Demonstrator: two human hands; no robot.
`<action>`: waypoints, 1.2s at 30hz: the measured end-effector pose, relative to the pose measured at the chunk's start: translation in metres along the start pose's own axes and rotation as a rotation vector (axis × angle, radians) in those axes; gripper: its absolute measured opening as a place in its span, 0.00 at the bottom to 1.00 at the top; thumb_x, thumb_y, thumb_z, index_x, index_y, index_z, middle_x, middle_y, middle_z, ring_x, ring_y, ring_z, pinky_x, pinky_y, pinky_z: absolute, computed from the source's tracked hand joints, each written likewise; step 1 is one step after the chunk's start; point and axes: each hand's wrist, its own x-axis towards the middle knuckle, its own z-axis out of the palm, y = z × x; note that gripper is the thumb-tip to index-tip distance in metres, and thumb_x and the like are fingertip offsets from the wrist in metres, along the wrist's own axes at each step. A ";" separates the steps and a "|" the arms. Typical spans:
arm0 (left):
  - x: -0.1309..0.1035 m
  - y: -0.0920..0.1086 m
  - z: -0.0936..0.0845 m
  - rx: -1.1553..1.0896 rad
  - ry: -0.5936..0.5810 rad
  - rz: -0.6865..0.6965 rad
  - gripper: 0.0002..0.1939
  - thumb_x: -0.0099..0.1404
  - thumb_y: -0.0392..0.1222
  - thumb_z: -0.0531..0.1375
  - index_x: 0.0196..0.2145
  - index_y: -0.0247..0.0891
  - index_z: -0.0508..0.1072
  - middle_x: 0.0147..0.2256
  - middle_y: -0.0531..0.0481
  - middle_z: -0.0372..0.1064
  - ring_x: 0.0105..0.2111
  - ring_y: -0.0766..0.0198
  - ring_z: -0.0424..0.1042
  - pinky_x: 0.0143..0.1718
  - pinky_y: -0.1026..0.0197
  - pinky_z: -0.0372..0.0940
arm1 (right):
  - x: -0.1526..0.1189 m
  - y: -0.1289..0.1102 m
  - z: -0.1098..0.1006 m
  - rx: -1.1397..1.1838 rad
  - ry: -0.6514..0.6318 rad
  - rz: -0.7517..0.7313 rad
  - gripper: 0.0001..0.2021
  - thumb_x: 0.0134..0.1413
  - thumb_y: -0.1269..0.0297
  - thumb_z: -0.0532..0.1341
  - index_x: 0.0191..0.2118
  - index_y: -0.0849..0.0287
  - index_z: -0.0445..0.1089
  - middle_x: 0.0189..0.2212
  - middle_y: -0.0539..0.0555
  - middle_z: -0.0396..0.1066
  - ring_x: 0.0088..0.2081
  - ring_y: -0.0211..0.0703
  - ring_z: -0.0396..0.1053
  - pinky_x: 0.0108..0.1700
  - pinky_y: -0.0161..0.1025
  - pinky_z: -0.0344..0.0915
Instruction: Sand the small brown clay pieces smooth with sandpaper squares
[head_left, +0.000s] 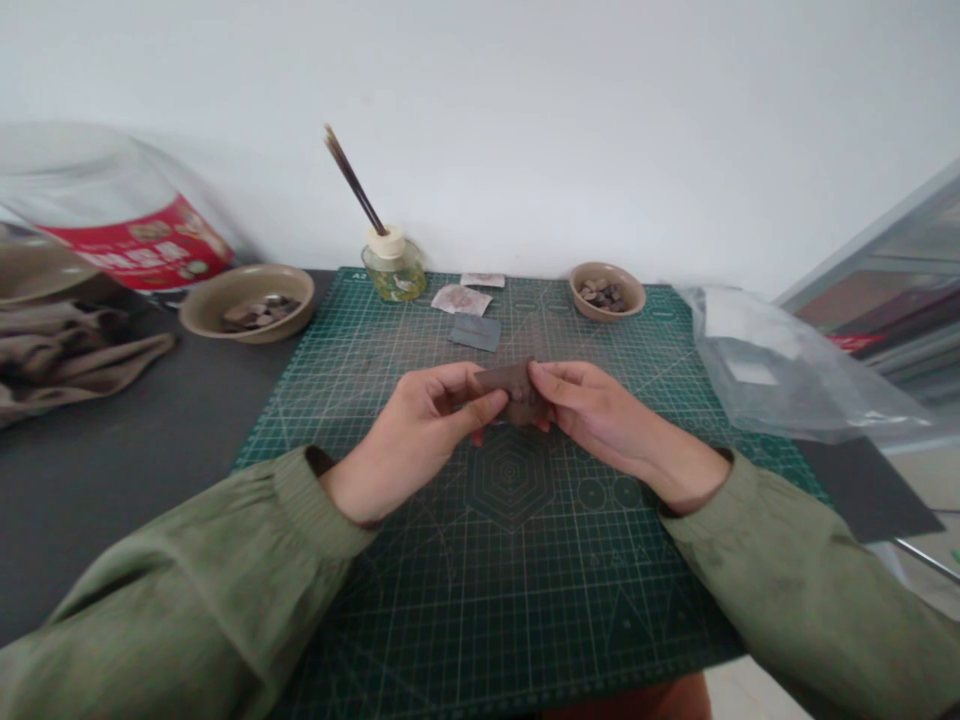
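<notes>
A small brown-grey piece (517, 388), flat with a few bumps on its face, is held up above the green cutting mat (510, 600). My left hand (427, 425) pinches its left side, thumb in front and fingers behind. On its right side my right hand (600, 415) grips the edge between thumb and fingers. Both hands are closed on the same piece. Beyond them on the mat lie a grey rectangular sheet (475, 331) and pale irregular scraps (461, 299).
A bowl of fragments (607, 312) stands at the mat's back, another bowl (247, 328) at left. Also there are a reed diffuser bottle (394, 268), a large red-labelled jar (142, 240), brown cloth (75, 355) and a clear plastic bag (780, 375) at right.
</notes>
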 end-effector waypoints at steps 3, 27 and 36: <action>0.000 -0.002 0.000 -0.008 0.000 0.000 0.13 0.73 0.48 0.69 0.34 0.36 0.79 0.29 0.51 0.72 0.29 0.64 0.69 0.32 0.62 0.65 | -0.002 -0.002 -0.001 -0.067 -0.016 -0.060 0.19 0.65 0.44 0.73 0.38 0.56 0.81 0.34 0.51 0.78 0.32 0.40 0.68 0.33 0.38 0.62; 0.002 0.002 0.004 -0.235 0.134 0.132 0.09 0.72 0.40 0.73 0.48 0.35 0.84 0.40 0.48 0.84 0.38 0.65 0.81 0.45 0.64 0.76 | -0.021 -0.007 0.018 -0.990 0.316 -0.888 0.14 0.69 0.72 0.66 0.57 0.55 0.80 0.41 0.53 0.77 0.35 0.41 0.72 0.35 0.41 0.71; 0.000 0.004 0.003 -0.162 0.024 0.071 0.10 0.72 0.42 0.72 0.46 0.33 0.84 0.38 0.47 0.83 0.38 0.63 0.79 0.43 0.63 0.74 | -0.011 -0.002 0.011 -0.766 0.461 -0.580 0.16 0.63 0.64 0.74 0.54 0.53 0.76 0.48 0.53 0.79 0.39 0.44 0.75 0.33 0.42 0.69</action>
